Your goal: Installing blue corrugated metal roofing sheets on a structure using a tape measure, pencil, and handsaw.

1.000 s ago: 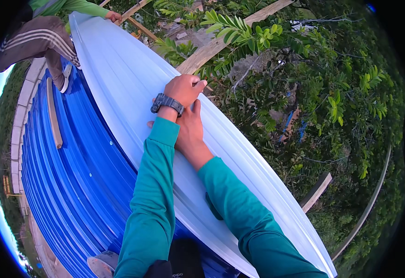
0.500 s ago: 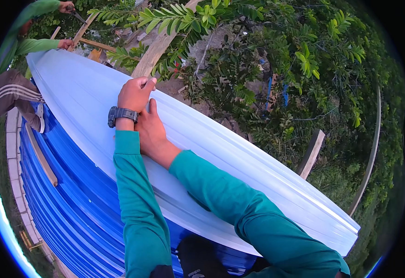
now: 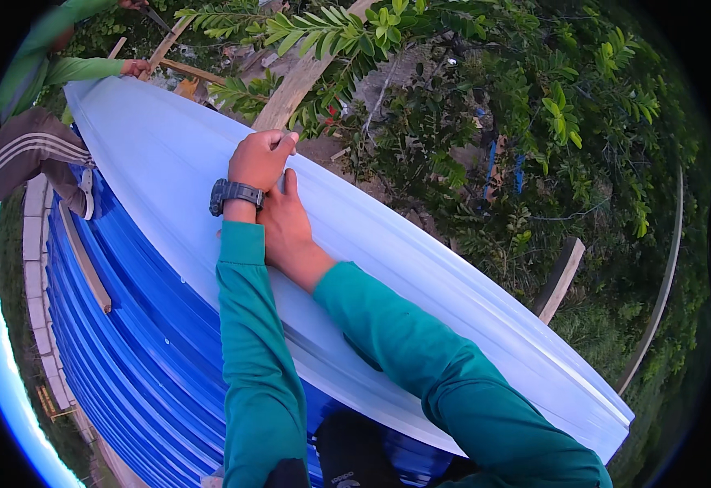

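Note:
A long pale bluish-white ribbed roofing sheet (image 3: 420, 276) lies diagonally across the blue ribbed roofing (image 3: 160, 325). My left hand (image 3: 262, 163), with a dark watch at its wrist, is closed at the sheet's far edge, beside a wooden beam (image 3: 298, 89). Its fingertips curl out of sight there. Just below and to the right, my right hand (image 3: 289, 232) lies on the sheet with its thumb stretched out. The left wrist covers its other fingers in part.
At the far left a co-worker in green sleeves (image 3: 87, 68) has one hand at the sheet's end and a dark tool (image 3: 160, 19) in the other. A loose wooden strip (image 3: 85, 260) rests on the blue roofing. Another beam (image 3: 559, 281) juts out at right. Leafy branches (image 3: 567, 114) fill the far side.
The whole view has shifted slightly, so things sit a little further right. My hands keep their place on the sheet. The co-worker's tool hand is now higher, near the rim.

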